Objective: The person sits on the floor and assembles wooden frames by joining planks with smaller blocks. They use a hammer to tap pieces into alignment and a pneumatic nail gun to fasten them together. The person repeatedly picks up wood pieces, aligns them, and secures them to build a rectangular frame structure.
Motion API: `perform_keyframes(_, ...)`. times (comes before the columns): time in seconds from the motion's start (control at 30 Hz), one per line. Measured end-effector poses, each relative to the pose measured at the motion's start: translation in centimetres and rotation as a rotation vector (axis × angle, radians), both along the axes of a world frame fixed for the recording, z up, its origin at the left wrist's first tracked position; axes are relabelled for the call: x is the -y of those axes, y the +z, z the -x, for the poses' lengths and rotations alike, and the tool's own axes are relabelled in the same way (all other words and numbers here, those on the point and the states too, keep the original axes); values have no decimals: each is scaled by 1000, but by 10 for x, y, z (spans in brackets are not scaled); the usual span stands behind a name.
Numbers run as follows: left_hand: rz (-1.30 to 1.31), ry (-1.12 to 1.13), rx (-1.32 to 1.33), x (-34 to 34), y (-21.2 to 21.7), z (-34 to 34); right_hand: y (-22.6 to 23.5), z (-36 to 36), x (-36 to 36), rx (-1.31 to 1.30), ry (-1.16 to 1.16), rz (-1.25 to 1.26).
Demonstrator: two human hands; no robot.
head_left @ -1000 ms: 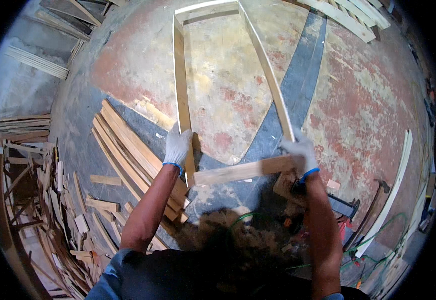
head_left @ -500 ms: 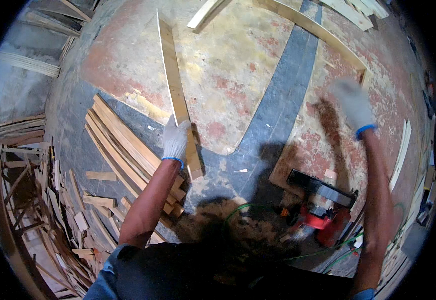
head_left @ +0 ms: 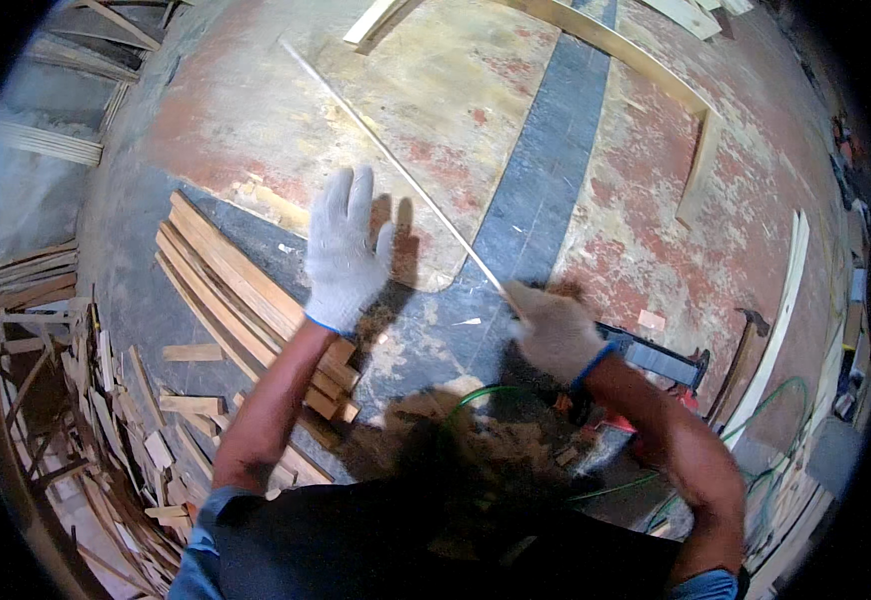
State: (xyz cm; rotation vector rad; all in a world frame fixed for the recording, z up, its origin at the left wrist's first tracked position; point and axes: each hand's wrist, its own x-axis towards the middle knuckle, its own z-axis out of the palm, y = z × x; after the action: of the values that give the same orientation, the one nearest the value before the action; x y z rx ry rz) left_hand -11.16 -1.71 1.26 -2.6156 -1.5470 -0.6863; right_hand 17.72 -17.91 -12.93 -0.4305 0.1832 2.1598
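1. Wooden strip (head_left: 396, 160), long and thin, runs from the gloved right hand (head_left: 553, 328) up and away to the left across the worn, paint-stained floor (head_left: 646, 230); its near end sits in that hand.
2. Right-hand fingers are curled closed around the strip's near end.
3. Left hand (head_left: 344, 250), also in a white glove, hangs over the floor with fingers (head_left: 348, 192) spread wide and flat, gripping nothing; the strip passes just to the right of its fingertips, apart from them.
4. Stacked wooden slats (head_left: 231, 290) lie just left of and below the left hand's fingers.
5. A black and red nail gun (head_left: 656, 365) rests on the floor just right of the right hand's fingers, with a green hose (head_left: 776, 400) looping nearby.
6. A wooden frame (head_left: 646, 75) lies well beyond both hands' fingers.
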Motion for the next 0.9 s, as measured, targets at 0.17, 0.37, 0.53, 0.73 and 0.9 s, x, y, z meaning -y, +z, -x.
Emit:
perform_keyframes(0.17, -103, -256, -472, -48, 25, 0, 218, -60, -8, 2145, 864, -997)
perform_keyframes(0.37, 100, -315, -408, -82, 59, -47, 282, -166, -11, 2963, 299, -938)
perform_keyframes(0.53, 86, -228, -358, -108, 139, -88, 337, -177, -61, 2921, -587, -541)
perform_keyframes(0.73, 205, -5, 167, -144, 205, -56, 403, -194, -81, 1944, -917, -814)
perform_keyframes(0.9, 392, -59, 428, -165, 177, -15, 320, 18, -42, 2096, -136, -920)
